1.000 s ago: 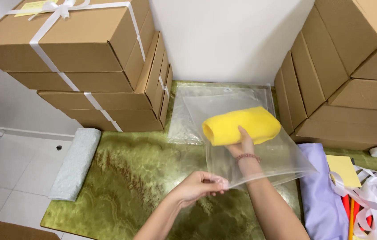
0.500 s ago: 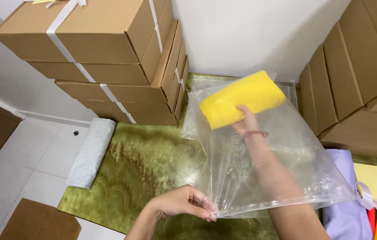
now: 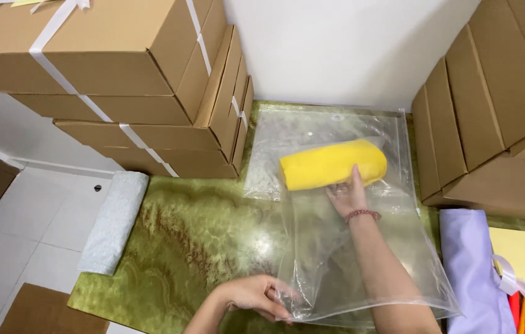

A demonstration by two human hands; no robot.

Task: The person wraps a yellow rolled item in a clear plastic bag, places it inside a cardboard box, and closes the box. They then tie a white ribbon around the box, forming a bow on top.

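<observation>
Pushing with your right hand (image 3: 348, 193), arm inside the clear plastic bag (image 3: 361, 260), you press the yellow folded cloth (image 3: 330, 164) deep at its far end; left hand (image 3: 256, 297) pinches the bag's open edge on the green marbled desk (image 3: 194, 241), cardboard boxes (image 3: 120, 80) beside.

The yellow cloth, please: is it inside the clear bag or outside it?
Inside: the yellow cloth lies deep within the clear bag, behind its film, under the right hand.

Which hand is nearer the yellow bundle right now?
Right. The right hand is inside the clear plastic bag, touching the yellow bundle; the left hand pinches the bag's open edge, well away.
</observation>
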